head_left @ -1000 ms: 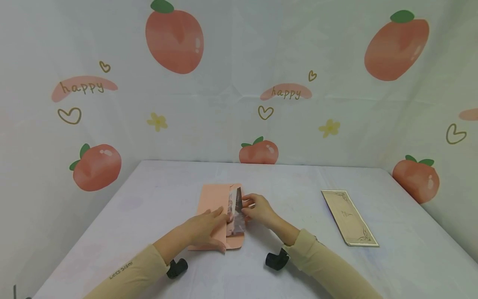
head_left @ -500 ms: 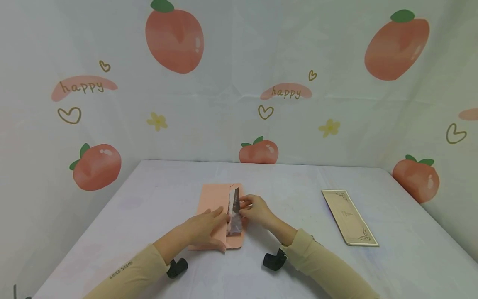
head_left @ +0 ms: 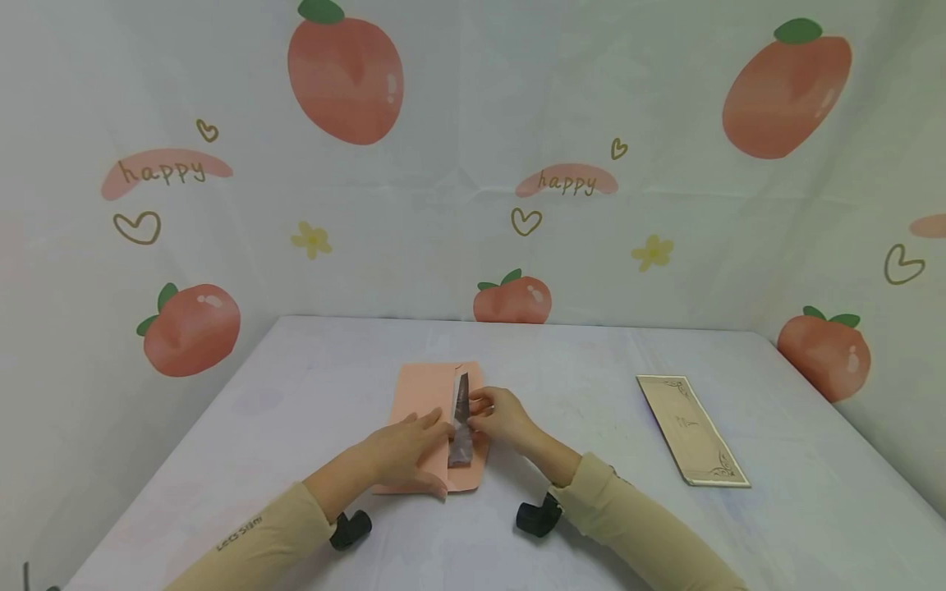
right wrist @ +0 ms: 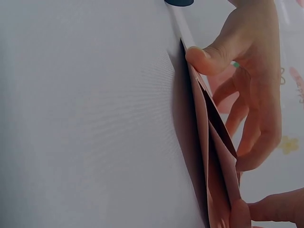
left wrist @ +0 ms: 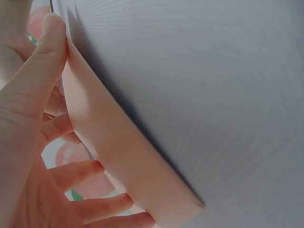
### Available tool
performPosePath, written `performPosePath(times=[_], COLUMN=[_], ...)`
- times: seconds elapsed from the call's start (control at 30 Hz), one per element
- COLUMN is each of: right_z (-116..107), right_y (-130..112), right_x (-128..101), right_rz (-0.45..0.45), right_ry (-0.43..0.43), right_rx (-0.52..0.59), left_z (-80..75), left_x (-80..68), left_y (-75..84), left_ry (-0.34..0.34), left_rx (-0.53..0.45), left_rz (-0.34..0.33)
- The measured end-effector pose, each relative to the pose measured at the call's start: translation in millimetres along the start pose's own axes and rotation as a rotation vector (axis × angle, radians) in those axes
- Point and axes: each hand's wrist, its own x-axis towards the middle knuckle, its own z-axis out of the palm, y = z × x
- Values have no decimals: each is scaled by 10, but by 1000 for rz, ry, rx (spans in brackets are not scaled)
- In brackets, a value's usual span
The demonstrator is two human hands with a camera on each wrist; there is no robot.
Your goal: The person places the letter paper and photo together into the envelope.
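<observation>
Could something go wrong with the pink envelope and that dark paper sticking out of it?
Maybe. The dark paper sits only partly inside the pink envelope, pinched by the right hand; pushed crooked, it might crease or snag. The left hand holds the envelope flat on the table; if it slips, the envelope could slide.

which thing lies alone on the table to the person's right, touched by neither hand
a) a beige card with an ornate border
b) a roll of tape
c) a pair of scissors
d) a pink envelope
a: the beige card with an ornate border lies by itself on the table, while the left hand and right hand both work at the pink envelope.
</observation>
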Motion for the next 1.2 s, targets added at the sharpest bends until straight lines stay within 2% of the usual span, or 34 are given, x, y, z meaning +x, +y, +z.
performPosePath(times=[0.3, 0.73, 1.2], right_z=[46, 88, 132], right_y=[-16, -14, -37], right_x=[7, 26, 25], right_rz=[-9, -20, -14], right_ry=[-15, -18, -31], right_rx=[-1, 6, -19], left_z=[-3, -5, -11], left_x=[0, -5, -12], left_y=[14, 8, 15], left_ry=[-11, -2, -6], left_rx=[7, -8, -16], left_rz=[-27, -4, -20])
